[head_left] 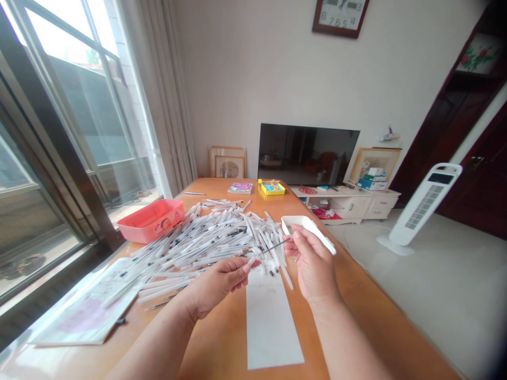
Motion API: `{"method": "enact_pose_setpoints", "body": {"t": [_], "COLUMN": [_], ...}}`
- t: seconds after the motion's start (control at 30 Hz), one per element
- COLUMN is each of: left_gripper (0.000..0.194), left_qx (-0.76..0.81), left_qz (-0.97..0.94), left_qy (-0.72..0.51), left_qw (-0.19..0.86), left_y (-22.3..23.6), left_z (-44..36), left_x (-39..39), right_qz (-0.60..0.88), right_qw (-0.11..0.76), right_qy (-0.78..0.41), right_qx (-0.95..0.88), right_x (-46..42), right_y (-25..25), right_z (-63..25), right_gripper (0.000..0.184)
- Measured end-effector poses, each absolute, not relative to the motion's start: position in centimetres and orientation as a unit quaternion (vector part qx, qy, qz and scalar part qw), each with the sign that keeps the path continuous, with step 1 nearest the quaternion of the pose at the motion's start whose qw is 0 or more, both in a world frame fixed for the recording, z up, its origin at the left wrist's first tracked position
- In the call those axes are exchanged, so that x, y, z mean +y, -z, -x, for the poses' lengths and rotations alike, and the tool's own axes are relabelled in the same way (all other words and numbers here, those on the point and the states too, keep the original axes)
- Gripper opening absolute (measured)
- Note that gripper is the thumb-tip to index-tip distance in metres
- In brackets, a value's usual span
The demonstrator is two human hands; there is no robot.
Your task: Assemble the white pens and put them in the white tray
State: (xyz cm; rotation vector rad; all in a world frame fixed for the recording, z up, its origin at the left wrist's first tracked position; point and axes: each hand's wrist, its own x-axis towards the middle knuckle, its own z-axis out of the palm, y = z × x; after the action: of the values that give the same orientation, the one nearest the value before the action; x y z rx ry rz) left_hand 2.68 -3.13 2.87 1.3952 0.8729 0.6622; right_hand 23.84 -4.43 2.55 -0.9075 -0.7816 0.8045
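Positioned leftmost on the table (pixel 222 348), a coral box (pixel 144 230) is noted. Rightward, a loose heap of slim, translucent white pens (pixel 222 232), some black-capped, is spread. A pale piece is pinched between thumb and fingers of the left hand (pixel 219 279), which is angled inward. From there a thin, straight, dark rod (pixel 273 247) is held sloping up rightward, above the far end of a white paper strip (pixel 271 327). Its upper end is gripped by thumb and curled fingers of the right hand (pixel 312 258), held higher; behind it, a white tray (pixel 325 243) is partly hidden.
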Motion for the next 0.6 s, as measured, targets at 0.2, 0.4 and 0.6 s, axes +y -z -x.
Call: {"method": "enact_pose_setpoints", "body": {"t": [0.2, 0.4, 0.6], "left_gripper": [0.042, 0.041, 0.029], "left_qx": [0.385, 0.369, 0.345], "left_qz": [-0.603, -0.63, -0.614], "left_qy": [-0.28, -0.249, -0.266], "left_qw": [0.64, 0.636, 0.658], "left_y": [-2.47, -2.46, -2.46], "left_z": [-2.58, -2.49, -2.49], "left_x": [-3.0, -3.15, -3.04], "right_qz": [0.433, 0.45, 0.456], "right_qw": [0.733, 0.738, 0.722], "right_qy": [-0.366, -0.338, -0.352], "right_qx": [-0.375, -0.372, -0.383], "right_x": [-4.33, -4.29, -4.16], "right_y": [-2.36, -2.13, -1.92], "right_z": [-23.73, -23.59, -23.37], "right_gripper": [0.042, 0.04, 0.041]}}
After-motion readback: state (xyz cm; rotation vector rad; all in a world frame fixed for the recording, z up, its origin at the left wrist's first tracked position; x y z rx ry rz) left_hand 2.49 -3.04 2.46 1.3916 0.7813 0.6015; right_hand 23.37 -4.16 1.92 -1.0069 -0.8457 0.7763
